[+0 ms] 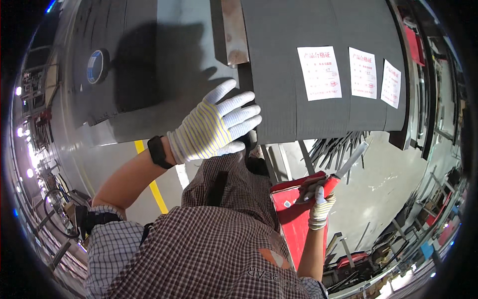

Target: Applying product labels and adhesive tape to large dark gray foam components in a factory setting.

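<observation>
far left, a round blue-and-white disc sits on a dark grey panel, well apart from the hands. the left hand, in a white knit glove with yellow stripes, is spread flat, fingers fanned, pressed against the near edge of the big dark corrugated sheet stack; a black wrist band sits just behind the glove. a rusty metal strip lies on the sheets at the far side. three white paper labels are stuck to the stack on the right.

lower right, the right hand, gloved too, is closed around a red-handled tool whose grey blade angles up toward the underside of the stack, above a red metal cart.

likely risks: the blade tip is near the overhanging sheets, so a slip could gouge them or run toward the spread left fingers. the flat palm only braces the stack; if the sheets shift, the edges could pinch or cut through the thin glove. loose metal rods beneath could snag the tool.
</observation>
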`<state>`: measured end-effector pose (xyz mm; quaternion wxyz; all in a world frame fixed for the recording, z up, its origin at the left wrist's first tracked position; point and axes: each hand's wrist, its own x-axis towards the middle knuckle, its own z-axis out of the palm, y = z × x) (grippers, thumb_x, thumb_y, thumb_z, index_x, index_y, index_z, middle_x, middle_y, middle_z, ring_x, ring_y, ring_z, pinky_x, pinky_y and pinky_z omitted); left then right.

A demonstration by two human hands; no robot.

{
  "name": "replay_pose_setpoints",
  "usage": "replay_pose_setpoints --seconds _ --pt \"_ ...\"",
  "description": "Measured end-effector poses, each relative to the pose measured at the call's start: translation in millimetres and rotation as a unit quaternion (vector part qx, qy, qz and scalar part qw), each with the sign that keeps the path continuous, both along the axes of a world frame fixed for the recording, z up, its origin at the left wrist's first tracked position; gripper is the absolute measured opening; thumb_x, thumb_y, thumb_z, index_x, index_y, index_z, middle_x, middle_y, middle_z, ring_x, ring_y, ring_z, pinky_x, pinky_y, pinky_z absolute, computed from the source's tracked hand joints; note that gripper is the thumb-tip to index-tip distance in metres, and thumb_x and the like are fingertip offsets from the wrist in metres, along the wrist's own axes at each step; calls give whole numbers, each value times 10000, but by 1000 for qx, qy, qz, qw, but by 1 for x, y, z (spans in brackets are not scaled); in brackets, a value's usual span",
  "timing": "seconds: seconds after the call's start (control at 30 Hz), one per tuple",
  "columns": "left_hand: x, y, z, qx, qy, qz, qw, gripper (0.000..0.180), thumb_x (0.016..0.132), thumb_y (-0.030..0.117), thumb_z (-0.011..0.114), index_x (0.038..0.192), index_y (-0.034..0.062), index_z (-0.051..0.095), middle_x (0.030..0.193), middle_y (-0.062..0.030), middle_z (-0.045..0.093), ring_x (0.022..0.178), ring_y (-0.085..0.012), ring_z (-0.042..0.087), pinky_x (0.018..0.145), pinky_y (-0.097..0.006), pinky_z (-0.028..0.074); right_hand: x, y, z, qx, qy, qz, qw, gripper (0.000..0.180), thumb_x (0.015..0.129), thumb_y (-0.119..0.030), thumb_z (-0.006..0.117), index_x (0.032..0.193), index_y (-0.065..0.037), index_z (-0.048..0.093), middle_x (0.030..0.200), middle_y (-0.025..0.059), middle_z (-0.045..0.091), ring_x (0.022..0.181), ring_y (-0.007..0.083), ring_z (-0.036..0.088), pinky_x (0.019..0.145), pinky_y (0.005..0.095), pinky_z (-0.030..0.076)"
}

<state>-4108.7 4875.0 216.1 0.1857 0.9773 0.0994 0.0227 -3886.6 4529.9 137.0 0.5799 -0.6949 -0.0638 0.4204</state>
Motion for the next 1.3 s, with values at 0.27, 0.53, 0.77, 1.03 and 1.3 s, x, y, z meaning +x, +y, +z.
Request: replay_pose_setpoints --seconds 0.27,0.53,0.77,1.03,1.3 --pt "4 -1 -6 17 4 -6 1000 652 628 401 798 1199 128 641 1282 -51 606 1317 -253 475 1161 -563 257 -1 7 5 -7 4 4 1000 123 942 -150 636 923 -42 581 707 89 651 551 140 598 529 290 509" --pt "10 1 -7 18 8 -19 1000 628 646 401 788 1199 141 645 1266 -51 614 1318 -260 473 1161 -568 255 2 -4 0 -24 23 -1 999 201 922 -182 675 1011 -27 582 794 91 653 556 137 593 538 274 504" --pt "15 0 -9 21 -5 -19 1000 635 662 411 780 1226 158 636 1269 -44 615 1316 -267 477 1162 -570 251 0 3 4 -5 12 -5 1000 131 944 -160 638 969 -48 576 726 85 656 540 136 605 517 282 512" --pt "22 1 -7 29 4 -35 999 640 656 419 780 1223 161 637 1278 -45 613 1321 -267 472 1166 -568 246 2 0 2 -21 -1 -4 1000 126 936 -156 649 947 -46 589 739 86 670 559 138 623 530 278 519" --pt "28 1 -9 12 -14 -37 999 653 634 417 787 1219 167 639 1270 -49 612 1322 -277 470 1164 -570 252 1 -6 -3 -37 -1 -10 999 180 928 -177 660 995 -27 587 776 91 656 555 136 597 541 276 509"
